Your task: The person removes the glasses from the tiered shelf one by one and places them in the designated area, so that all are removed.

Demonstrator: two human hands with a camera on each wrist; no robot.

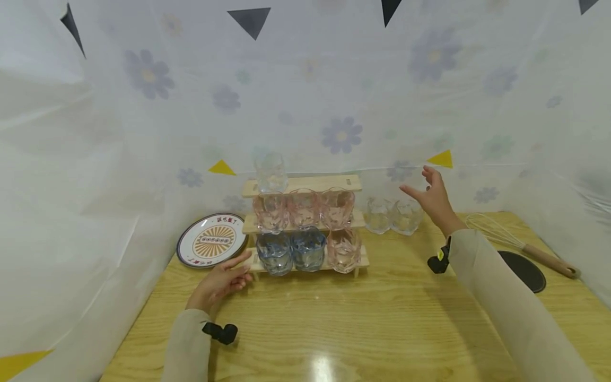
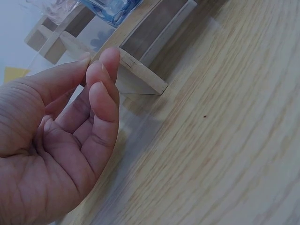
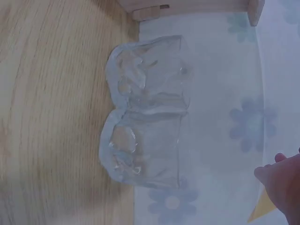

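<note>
A three-step wooden rack (image 1: 305,184) stands mid-table with glass cups on its steps. At its lower left end, my left hand (image 1: 220,284) pinches the edge of the bottom step between thumb and fingers, as the left wrist view shows. Two blue cups (image 1: 308,249) and a pink cup (image 1: 344,250) sit on that bottom step. Three pink cups (image 1: 304,208) fill the middle one, and one clear cup (image 1: 271,172) stands at the left of the top. My right hand (image 1: 431,201), empty, is raised above two clear cups (image 3: 150,72) standing side by side right of the rack, its thumb and fingers spread apart.
A patterned plate (image 1: 212,240) leans at the rack's left. On the right lie a whisk (image 1: 549,260) with a wooden handle and a dark round mat (image 1: 522,270), partly behind my right sleeve. A white flowered sheet (image 1: 296,90) encloses the table's back and sides.
</note>
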